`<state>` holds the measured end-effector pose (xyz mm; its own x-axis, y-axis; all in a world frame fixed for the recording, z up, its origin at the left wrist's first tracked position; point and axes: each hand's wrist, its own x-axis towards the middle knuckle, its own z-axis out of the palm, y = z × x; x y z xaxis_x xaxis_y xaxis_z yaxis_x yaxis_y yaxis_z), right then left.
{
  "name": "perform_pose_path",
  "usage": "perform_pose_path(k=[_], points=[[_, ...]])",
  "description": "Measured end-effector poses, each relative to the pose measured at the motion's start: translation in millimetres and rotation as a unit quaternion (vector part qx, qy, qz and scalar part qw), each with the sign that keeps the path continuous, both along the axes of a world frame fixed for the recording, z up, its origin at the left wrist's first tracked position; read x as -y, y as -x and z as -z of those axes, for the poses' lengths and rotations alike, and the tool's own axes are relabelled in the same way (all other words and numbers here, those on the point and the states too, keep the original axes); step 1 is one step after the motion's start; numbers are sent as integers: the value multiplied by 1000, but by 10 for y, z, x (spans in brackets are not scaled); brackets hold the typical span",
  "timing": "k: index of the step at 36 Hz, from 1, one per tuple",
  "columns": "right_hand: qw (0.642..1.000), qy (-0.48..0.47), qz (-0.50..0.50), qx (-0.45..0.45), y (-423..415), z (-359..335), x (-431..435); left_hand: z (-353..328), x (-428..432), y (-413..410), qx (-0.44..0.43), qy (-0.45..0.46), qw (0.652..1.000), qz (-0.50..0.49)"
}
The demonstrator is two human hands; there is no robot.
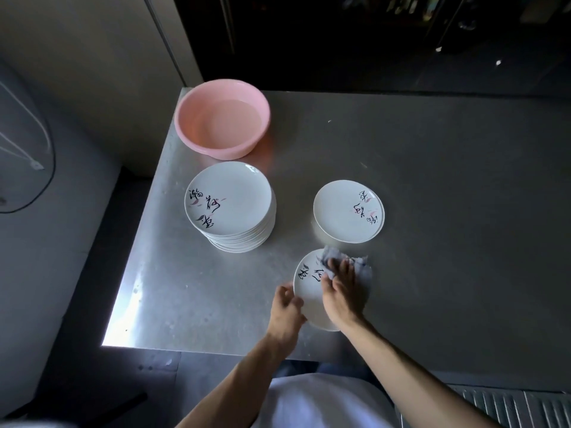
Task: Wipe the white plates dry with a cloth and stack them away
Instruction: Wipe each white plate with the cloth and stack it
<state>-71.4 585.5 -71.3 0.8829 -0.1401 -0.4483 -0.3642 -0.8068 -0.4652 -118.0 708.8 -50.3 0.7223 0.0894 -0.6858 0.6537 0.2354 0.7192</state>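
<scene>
One white round ceramic plate [309,296] lies near the front edge of the steel table [432,180]. The left hand [285,307] grips its rim, and the right hand [340,291], fingers flat, presses one grey cloth [361,267] onto it. Beyond stand one tall stack [230,199] and one short stack [347,211] of plates, and one pink plastic basin [194,112].

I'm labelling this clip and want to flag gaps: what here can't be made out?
Head view only.
The plate being wiped: right part hidden under the right hand and grey cloth.
The short stack: seen from above, its plate count is unreadable.
The pink basin: whether it holds water is unclear.
The dark area behind the table: too dim to identify anything.
</scene>
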Motion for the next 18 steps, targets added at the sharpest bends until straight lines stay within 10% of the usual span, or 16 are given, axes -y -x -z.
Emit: perform_pose_path(k=[5, 8, 12, 14, 18], points=[[959, -241, -141, 56, 171, -85, -42, 37, -69, -76, -26, 23, 999, -7], [960, -191, -199, 42, 227, 32, 21, 56, -87, -45, -19, 55, 998, 0], [999, 48, -7, 2, 154, 84, 89, 61, -97, -60, -14, 59, 998, 1], [997, 47, 57, -25, 147, 40, 73, 23, -104, -77, -8, 61, 998, 29], [981, -119, -147, 47, 245, -1, 20, -43, -106, -90, 6, 65, 991, 114]])
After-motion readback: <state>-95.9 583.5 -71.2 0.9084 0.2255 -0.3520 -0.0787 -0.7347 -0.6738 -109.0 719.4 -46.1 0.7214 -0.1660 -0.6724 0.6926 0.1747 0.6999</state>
